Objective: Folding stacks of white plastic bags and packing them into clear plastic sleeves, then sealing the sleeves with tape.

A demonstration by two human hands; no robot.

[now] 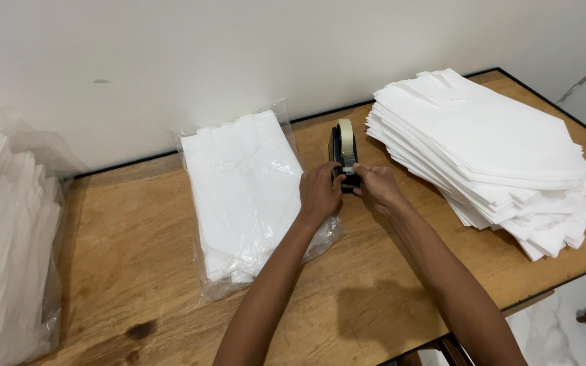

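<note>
A black tape dispenser (339, 146) with a roll of pale tape (346, 133) stands on the wooden table (137, 271) near the wall. My left hand (320, 191) and my right hand (376, 184) meet at its front end, fingers pinching the strip of tape there. My left wrist lies over the right edge of a clear plastic packet of white folded bags (242, 193). Whether the tape strip is cut free is hidden by my fingers.
A tall, slightly fanned stack of loose white bags (490, 149) fills the right side of the table. At the far left stands a large plastic-wrapped bundle of white bags (5, 237). A white wall runs behind the table. The floor shows at bottom right.
</note>
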